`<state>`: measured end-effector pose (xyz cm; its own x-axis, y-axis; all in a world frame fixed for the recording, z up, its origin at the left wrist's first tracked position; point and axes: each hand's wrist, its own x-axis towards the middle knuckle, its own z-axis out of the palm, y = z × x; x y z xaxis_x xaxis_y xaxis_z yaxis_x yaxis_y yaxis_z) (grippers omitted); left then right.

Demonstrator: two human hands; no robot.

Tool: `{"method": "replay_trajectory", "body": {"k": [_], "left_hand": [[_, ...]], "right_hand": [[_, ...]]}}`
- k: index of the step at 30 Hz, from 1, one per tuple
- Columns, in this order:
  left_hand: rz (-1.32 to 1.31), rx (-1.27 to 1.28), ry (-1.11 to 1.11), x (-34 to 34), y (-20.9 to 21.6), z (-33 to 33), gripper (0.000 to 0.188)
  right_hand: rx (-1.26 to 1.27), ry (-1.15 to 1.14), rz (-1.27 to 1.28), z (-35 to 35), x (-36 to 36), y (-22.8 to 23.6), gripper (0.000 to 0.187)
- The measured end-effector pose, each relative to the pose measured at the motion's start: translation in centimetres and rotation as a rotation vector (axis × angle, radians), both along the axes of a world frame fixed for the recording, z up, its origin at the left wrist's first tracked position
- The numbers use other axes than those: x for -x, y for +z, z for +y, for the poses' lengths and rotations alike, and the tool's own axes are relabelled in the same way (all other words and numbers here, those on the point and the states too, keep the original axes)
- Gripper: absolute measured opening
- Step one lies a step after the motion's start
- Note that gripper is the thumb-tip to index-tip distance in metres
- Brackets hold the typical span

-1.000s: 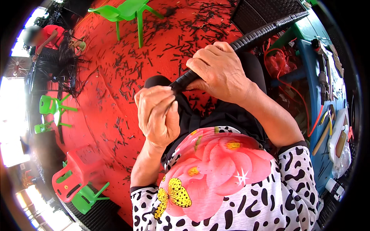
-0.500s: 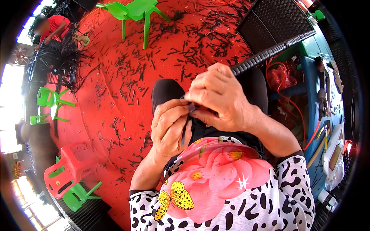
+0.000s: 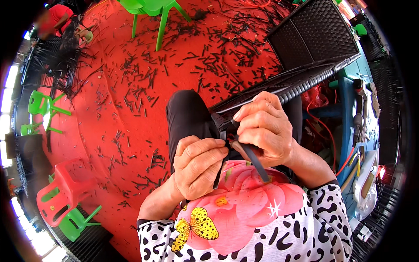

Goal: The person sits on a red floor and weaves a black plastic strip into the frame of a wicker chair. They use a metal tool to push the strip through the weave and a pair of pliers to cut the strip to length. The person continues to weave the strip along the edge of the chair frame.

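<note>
A black woven wicker piece lies across my lap, its corner between my hands. My left hand is closed, thumb and forefinger pinching a thin black strip at that corner. My right hand is curled at the corner's other side, its fingers closed around the strip work; its fingertips partly hide what they grip. A flat dark strip slants down from the corner below my right hand, its end loose over my flowered shirt.
Short black scraps litter the red floor. A green chair stands ahead; a red chair is at left. On the right, a blue table bears tools and a red hose. Another person works at far left.
The woven piece has turned, showing more of its inner side. My right hand has moved slightly right and down, and my left hand right and down. The strip's loose end now shows.
</note>
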<state>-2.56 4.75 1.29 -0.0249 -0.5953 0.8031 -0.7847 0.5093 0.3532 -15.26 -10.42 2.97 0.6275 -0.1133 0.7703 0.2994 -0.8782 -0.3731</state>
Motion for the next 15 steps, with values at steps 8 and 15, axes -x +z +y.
{"method": "replay_trajectory", "body": {"k": [8,15], "left_hand": [[-0.072,0.078,0.017,-0.2,-0.2,-0.4,0.021],[0.018,0.107,0.009,0.3,-0.9,-0.6,0.020]], "right_hand": [[0.112,-0.076,0.120,0.3,-0.1,0.1,0.024],[0.143,-0.042,0.068,0.6,0.1,-0.6,0.016]]}}
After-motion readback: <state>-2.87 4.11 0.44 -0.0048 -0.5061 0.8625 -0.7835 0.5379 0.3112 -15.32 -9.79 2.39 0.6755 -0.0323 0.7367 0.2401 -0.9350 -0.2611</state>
